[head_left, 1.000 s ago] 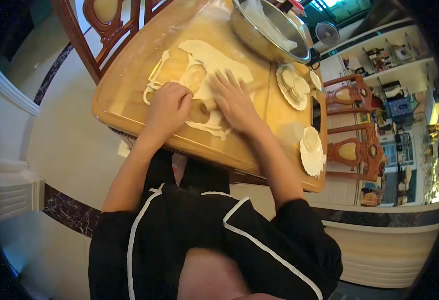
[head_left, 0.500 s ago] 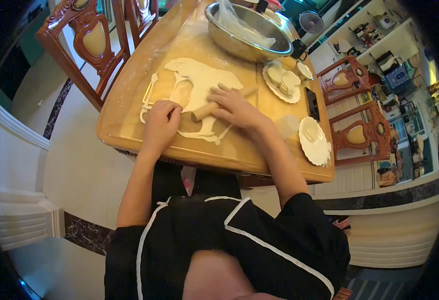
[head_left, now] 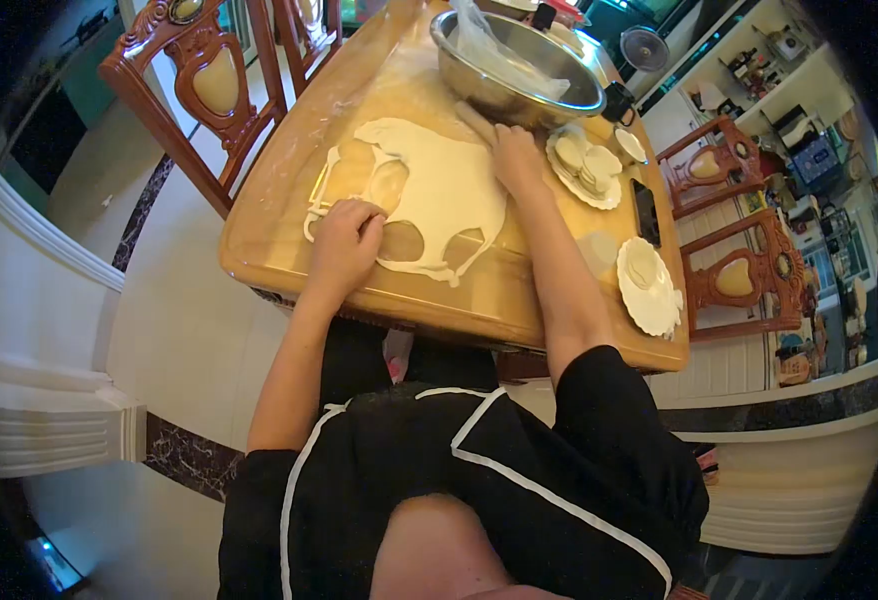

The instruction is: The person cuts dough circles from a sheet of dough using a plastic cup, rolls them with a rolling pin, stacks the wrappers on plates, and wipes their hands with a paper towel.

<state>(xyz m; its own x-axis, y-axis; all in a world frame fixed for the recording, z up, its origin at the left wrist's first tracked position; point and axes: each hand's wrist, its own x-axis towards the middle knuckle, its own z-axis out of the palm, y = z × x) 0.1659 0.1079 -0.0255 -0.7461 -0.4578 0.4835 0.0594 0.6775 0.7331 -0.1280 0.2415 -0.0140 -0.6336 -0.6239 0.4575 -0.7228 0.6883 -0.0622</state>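
A flat sheet of pale dough (head_left: 449, 190) with several round holes lies on the wooden table (head_left: 289, 240). My left hand (head_left: 351, 235) rests at the dough's near left edge, fingers curled; whatever they hold is hidden. Beyond the dough's right side, my right hand (head_left: 517, 155) is closed on the wooden rolling pin (head_left: 476, 124), whose far end sticks out toward the metal basin. To the right, a white scalloped plate (head_left: 604, 198) bears several dough rounds (head_left: 597, 165). Another scalloped plate (head_left: 649, 308) nearer me carries dough pieces (head_left: 641, 268).
A large metal basin (head_left: 519, 92) with a clear plastic bag (head_left: 504, 60) stands at the back. A dark phone (head_left: 645, 210) and a small white bowl (head_left: 630, 146) are at the right edge. Carved chairs (head_left: 214, 90) flank the table.
The rolling pin was lying across the dough under my right hand; both have moved away from me, toward the basin. My left hand has stayed at the dough's edge. The view has shifted slightly.
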